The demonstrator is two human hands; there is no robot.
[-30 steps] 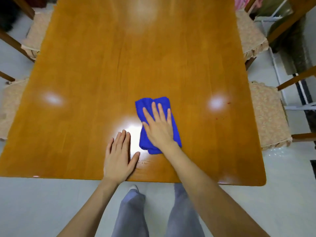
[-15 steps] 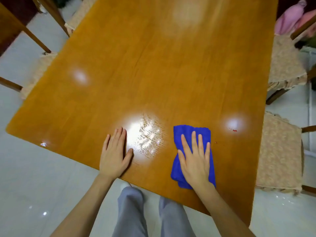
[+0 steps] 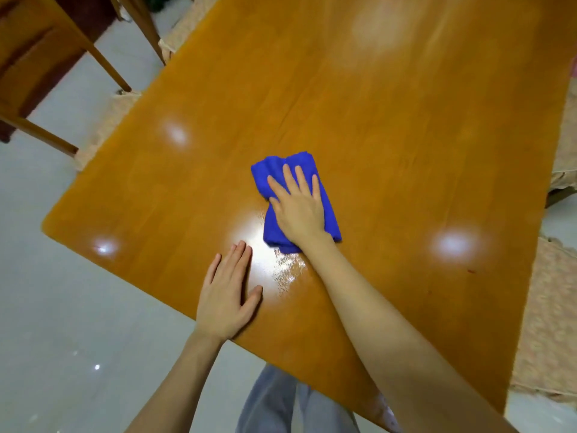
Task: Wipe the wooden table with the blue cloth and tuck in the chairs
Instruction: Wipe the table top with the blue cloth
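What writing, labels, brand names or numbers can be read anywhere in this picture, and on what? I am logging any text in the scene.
None: no readable text shows.
The blue cloth under the right hand shows no tag or print.
The wooden table bears only light glare and damp streaks.
The chair cushions carry a faint pattern, no letters.
The left hand lies flat on bare wood.

Cloth (image 3: 324,207) now farther up table.

Home dining room: table (image 3: 374,120), cushioned chairs (image 3: 555,323).
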